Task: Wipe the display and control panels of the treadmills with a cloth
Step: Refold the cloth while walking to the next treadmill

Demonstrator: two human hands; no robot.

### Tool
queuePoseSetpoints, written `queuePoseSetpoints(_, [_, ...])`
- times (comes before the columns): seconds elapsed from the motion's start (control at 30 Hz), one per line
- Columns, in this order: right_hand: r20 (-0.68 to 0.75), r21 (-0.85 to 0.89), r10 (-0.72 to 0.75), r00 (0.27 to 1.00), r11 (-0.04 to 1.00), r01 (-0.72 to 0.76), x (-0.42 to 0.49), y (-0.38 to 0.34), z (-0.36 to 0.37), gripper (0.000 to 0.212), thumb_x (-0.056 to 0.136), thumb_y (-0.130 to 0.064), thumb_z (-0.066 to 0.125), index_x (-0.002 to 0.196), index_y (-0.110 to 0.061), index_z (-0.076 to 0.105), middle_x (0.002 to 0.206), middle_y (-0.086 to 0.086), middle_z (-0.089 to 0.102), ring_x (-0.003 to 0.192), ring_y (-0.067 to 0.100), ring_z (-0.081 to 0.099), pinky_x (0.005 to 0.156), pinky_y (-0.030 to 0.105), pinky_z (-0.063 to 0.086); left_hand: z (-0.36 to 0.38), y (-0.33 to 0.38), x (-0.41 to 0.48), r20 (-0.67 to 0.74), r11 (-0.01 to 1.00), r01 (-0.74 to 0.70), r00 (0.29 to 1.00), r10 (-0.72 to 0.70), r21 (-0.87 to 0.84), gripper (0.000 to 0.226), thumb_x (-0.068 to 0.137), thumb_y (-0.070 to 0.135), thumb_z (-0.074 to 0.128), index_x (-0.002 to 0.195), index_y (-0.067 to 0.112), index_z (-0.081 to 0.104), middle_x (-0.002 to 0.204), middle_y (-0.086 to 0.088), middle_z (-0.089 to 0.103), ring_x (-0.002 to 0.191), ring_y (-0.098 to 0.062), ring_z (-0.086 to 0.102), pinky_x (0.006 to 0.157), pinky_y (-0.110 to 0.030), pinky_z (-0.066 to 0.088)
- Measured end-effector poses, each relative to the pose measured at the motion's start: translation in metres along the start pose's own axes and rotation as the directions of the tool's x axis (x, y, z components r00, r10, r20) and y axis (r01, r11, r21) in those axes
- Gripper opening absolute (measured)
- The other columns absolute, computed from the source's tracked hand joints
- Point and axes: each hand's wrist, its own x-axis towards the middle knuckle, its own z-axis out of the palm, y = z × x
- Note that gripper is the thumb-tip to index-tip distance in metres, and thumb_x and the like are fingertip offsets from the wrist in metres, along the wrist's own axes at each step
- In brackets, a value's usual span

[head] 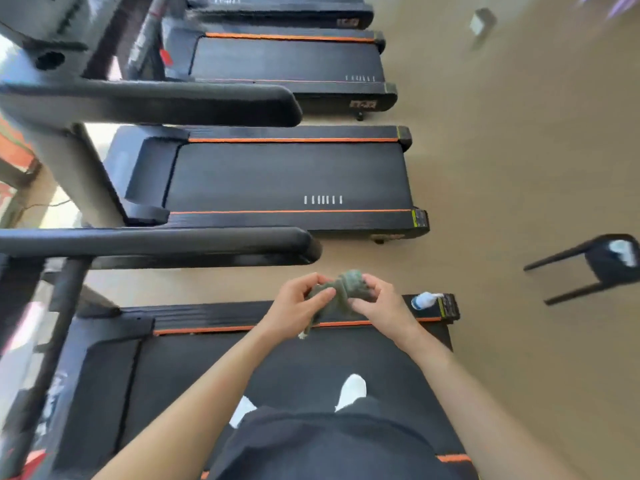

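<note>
A crumpled grey-green cloth [341,293] is held between both my hands in front of me. My left hand [297,306] pinches its left side and my right hand [379,301] grips its right side. I stand on the belt of the nearest treadmill [194,368], my white shoes showing below. Another treadmill [287,174] lies beyond it, and more follow further back. Part of a grey console [31,36] shows blurred at the top left; no display or control panel is plainly visible.
Black handrails [156,242] reach in from the left at waist height. A small white-and-blue spray bottle [424,300] lies on the near treadmill's rear corner. A black stool [602,265] stands on the tan floor at right. A small white object [479,22] sits far back.
</note>
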Motion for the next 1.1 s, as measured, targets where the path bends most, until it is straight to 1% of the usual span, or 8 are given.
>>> queuePoseSetpoints(0.1, [-0.033, 0.007, 0.015, 0.999, 1.000, -0.014, -0.002, 0.023, -0.049, 0.030, 0.085, -0.023, 0.076, 0.113, -0.032, 0.070, 0.104, -0.014, 0.075, 0.101, 0.003, 0.069, 0.093, 0.029, 0.053, 0.042, 0.020, 0.027, 0.096, 0.999, 0.031, 0.995, -0.030, -0.009, 0.007, 0.093, 0.034, 0.065, 0.092, 0.036, 0.072, 0.079, -0.002, 0.064, 0.073, -0.014, 0.056, 0.069, -0.033, 0.048])
queuePoseSetpoints(0.27, [-0.125, -0.039, 0.062, 0.990, 0.997, -0.068, 0.005, 0.043, -0.108, 0.019, 0.076, -0.035, 0.078, 0.091, -0.025, 0.071, 0.089, -0.007, 0.075, 0.089, 0.012, 0.070, 0.087, 0.045, 0.056, 0.083, 0.040, 0.067, 0.161, 0.996, 0.081, 0.983, -0.085, 0.026, 0.012, 0.091, 0.033, 0.068, 0.096, 0.024, 0.074, 0.082, -0.002, 0.070, 0.073, -0.015, 0.061, 0.068, -0.036, 0.051])
queuePoseSetpoints(0.4, [-0.240, 0.004, 0.067, 0.969, 0.998, -0.069, 0.028, 0.045, -0.139, 0.012, 0.080, -0.013, 0.078, 0.083, -0.013, 0.067, 0.081, 0.002, 0.073, 0.076, 0.017, 0.066, 0.077, 0.041, 0.055, 0.093, 0.046, 0.112, 0.179, 0.989, 0.135, 0.973, -0.143, 0.061, 0.015, 0.090, 0.013, 0.076, 0.104, 0.013, 0.072, 0.085, -0.002, 0.072, 0.076, -0.012, 0.065, 0.067, -0.027, 0.055])
queuePoseSetpoints(0.53, [-0.318, -0.036, 0.077, 0.945, 0.995, -0.093, 0.078, 0.043, -0.169, 0.017, 0.081, -0.008, 0.074, 0.082, -0.021, 0.063, 0.079, 0.007, 0.070, 0.069, 0.015, 0.059, 0.071, 0.048, 0.057, 0.080, 0.041, 0.173, 0.127, 0.971, 0.154, 0.976, -0.178, 0.183, 0.041, 0.064, 0.045, 0.076, 0.101, 0.028, 0.076, 0.091, -0.012, 0.073, 0.074, -0.016, 0.062, 0.078, -0.042, 0.057])
queuePoseSetpoints(0.7, [-0.313, -0.092, 0.077, 0.947, 0.990, -0.111, 0.163, 0.024, -0.208, 0.016, 0.089, -0.017, 0.067, 0.087, -0.031, 0.074, 0.079, -0.012, 0.072, 0.079, 0.014, 0.067, 0.079, 0.050, 0.058, 0.060, 0.044, 0.255, 0.063, 0.974, 0.167, 0.982, -0.178, 0.153, 0.007, 0.080, 0.021, 0.078, 0.083, 0.028, 0.077, 0.070, 0.005, 0.073, 0.062, -0.015, 0.062, 0.065, -0.031, 0.051])
queuePoseSetpoints(0.87, [-0.340, -0.169, 0.023, 0.940, 0.982, -0.085, 0.241, -0.023, -0.239, 0.017, 0.093, -0.012, 0.064, 0.083, -0.023, 0.072, 0.068, -0.014, 0.067, 0.068, 0.008, 0.060, 0.074, 0.039, 0.054, 0.030, 0.053, 0.326, 0.014, 0.970, 0.167, 0.985, -0.172, 0.176, 0.008, 0.088, 0.022, 0.076, 0.080, 0.023, 0.076, 0.066, 0.007, 0.072, 0.055, -0.008, 0.059, 0.059, -0.027, 0.049])
queuePoseSetpoints(0.97, [-0.344, -0.245, -0.025, 0.939, 0.968, -0.064, 0.285, -0.052, -0.257, 0.016, 0.094, -0.013, 0.064, 0.081, -0.020, 0.071, 0.062, -0.016, 0.060, 0.060, 0.000, 0.050, 0.062, 0.027, 0.042, 0.014, 0.067, 0.362, -0.039, 0.980, 0.172, 0.985, -0.169, 0.096, 0.007, 0.089, 0.021, 0.076, 0.083, 0.018, 0.077, 0.071, 0.001, 0.073, 0.056, -0.008, 0.060, 0.054, -0.025, 0.051])
queuePoseSetpoints(1.1, [-0.352, -0.358, -0.064, 0.934, 0.931, -0.071, 0.353, -0.079, -0.279, 0.011, 0.094, -0.021, 0.065, 0.090, -0.019, 0.074, 0.087, 0.001, 0.056, 0.079, 0.016, 0.056, 0.072, 0.027, 0.041, -0.003, 0.079, 0.408, -0.095, 0.977, 0.176, 0.978, -0.187, -0.117, 0.008, 0.092, 0.014, 0.073, 0.086, 0.011, 0.076, 0.075, 0.000, 0.073, 0.071, -0.012, 0.070, 0.067, -0.029, 0.061])
